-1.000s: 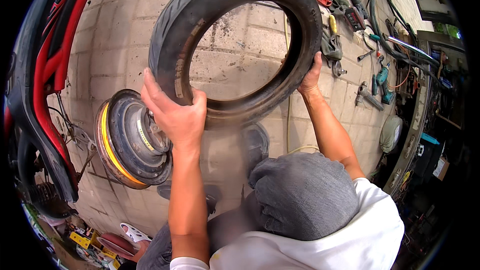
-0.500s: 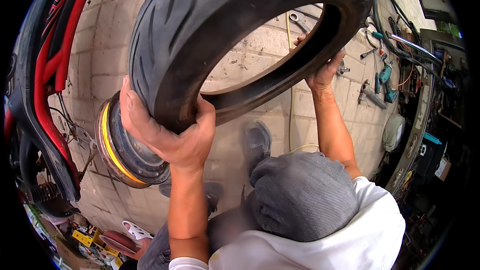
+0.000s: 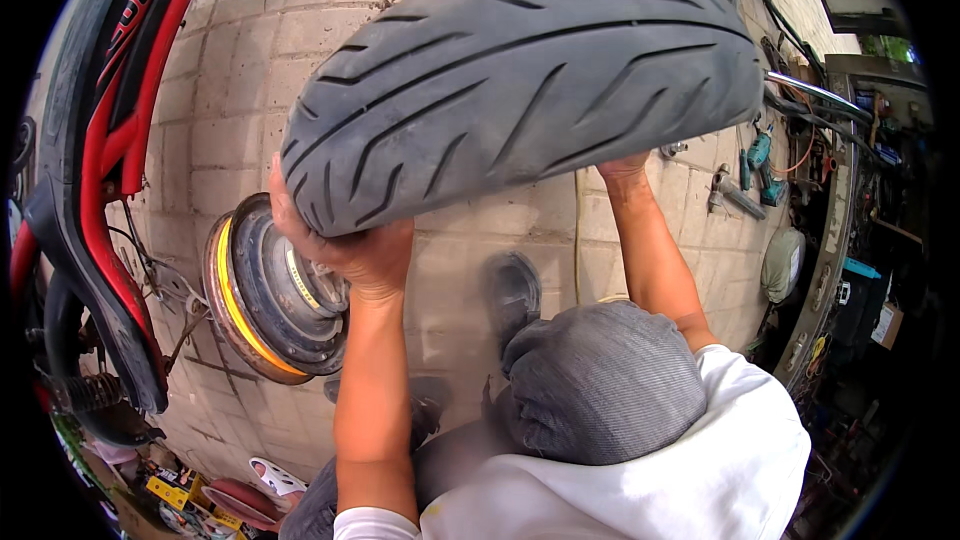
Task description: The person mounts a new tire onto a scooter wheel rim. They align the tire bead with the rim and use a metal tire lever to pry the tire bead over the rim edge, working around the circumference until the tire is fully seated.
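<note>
I hold a black, treaded tyre (image 3: pixel 520 80) raised in front of me, tilted so its broad tread faces the camera and the hole is hidden. My left hand (image 3: pixel 350 255) is closed on its lower left edge, fingertips partly behind it. My right hand (image 3: pixel 622 168) grips it from below on the right, fingers mostly hidden by the tyre. Just left of my left forearm, a metal wheel (image 3: pixel 275 285) with a yellow band round its rim lies on the paved ground, without a tyre on it.
A red and black scooter frame (image 3: pixel 120 145) stands at left. Along the right lie a teal drill (image 3: pixel 760 155), cables, hand tools, a grey-green bag (image 3: pixel 782 265) and a cluttered doorway. A person's foot in a white sandal (image 3: pixel 275 475) shows at lower left, near cartons (image 3: pixel 175 485).
The tyre has tipped over, from showing its sidewall and open centre to showing its tread, with both my hands still on it. My right hand has gone mostly behind it.
</note>
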Available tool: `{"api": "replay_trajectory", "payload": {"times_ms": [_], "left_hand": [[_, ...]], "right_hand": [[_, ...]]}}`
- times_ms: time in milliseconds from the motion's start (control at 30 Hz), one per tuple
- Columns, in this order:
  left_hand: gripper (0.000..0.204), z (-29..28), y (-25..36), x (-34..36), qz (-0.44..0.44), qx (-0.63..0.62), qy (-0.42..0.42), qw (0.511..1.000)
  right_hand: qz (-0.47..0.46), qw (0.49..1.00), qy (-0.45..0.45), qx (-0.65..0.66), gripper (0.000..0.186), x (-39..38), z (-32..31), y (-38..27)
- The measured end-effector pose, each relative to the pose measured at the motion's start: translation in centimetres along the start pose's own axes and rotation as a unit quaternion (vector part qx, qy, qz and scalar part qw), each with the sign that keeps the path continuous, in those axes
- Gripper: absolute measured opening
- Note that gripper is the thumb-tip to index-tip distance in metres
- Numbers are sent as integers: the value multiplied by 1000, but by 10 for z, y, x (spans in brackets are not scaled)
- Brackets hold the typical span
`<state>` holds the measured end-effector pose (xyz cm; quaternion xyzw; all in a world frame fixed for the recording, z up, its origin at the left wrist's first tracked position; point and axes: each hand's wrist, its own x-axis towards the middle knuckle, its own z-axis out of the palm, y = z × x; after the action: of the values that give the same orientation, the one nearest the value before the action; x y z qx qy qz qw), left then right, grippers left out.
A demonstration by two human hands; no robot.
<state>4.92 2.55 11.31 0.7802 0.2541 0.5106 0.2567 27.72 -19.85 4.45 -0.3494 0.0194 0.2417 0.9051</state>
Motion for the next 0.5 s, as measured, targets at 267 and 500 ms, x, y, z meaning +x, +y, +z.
{"api": "replay_trajectory", "payload": {"times_ms": [267, 500], "left_hand": [[91, 19, -1, 33, -196, 7, -59, 979], [59, 18, -7, -27, -527, -232, -145, 805]], "right_hand": [[-35, 990, 8, -138, 56, 18, 44, -29], [-82, 882, -235, -400, 77, -20, 163, -117]]}}
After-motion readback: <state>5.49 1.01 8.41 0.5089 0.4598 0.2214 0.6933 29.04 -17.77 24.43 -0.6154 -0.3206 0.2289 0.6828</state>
